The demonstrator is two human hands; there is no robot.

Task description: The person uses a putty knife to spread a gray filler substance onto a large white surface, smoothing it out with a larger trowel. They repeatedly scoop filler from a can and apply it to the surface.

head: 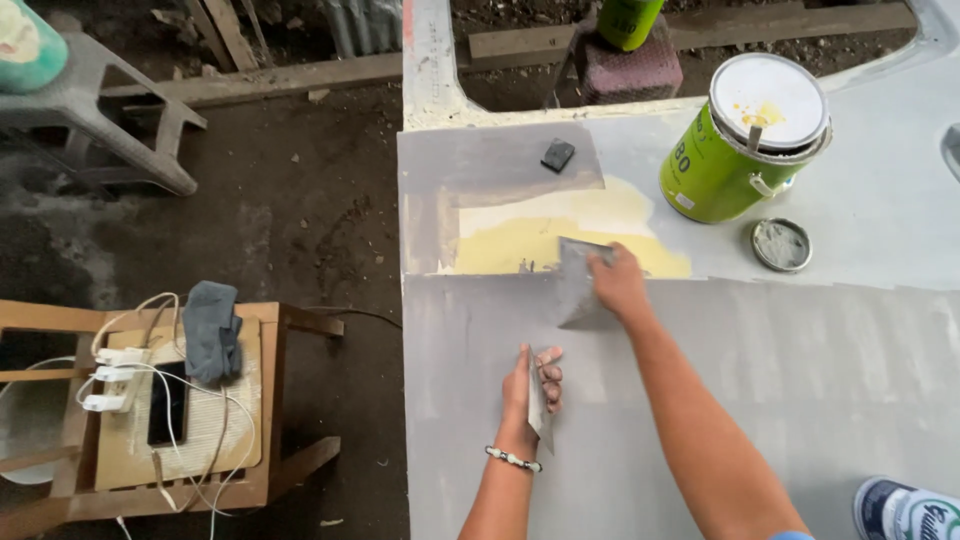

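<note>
— Nearest to us, what is lying at the bottom right corner?

— Part of a white and blue can [905,512] is poking into view there, sitting on the grey panel [800,400]. Starting from the left, though: a wooden stool [290,400] is standing on the dirt floor, carrying a dark phone [166,402], white chargers and cables [110,378] and a folded grey cloth [211,330]. It is sitting well apart from the panel's left edge, with a strip of bare ground running between them.

— And the hands?

— The left hand [530,385] is resting on the panel, its fingers curling around a small metal scraper [540,405] held edge-up. The right hand [618,282] is gripping a wider metal spreader [580,285], fingers closing over its top, and the blade is lying against the panel at the lower border of a yellow putty patch [560,235].

— Is anything crowding that patch?

— A small dark sanding block [558,154] is sitting above it, apart from the putty. To the right, a green tin [735,150] with a white lid is standing just beside the patch's upper right end, and a round grey lid [781,244] is lying near the tin's base. Below the hands the panel is stretching out wide, with the two forearms crossing it.

— What is beyond the far edge?

— A grey plastic chair [110,110] is standing at far left, and wooden planks [300,75] are lying along the ground.
</note>
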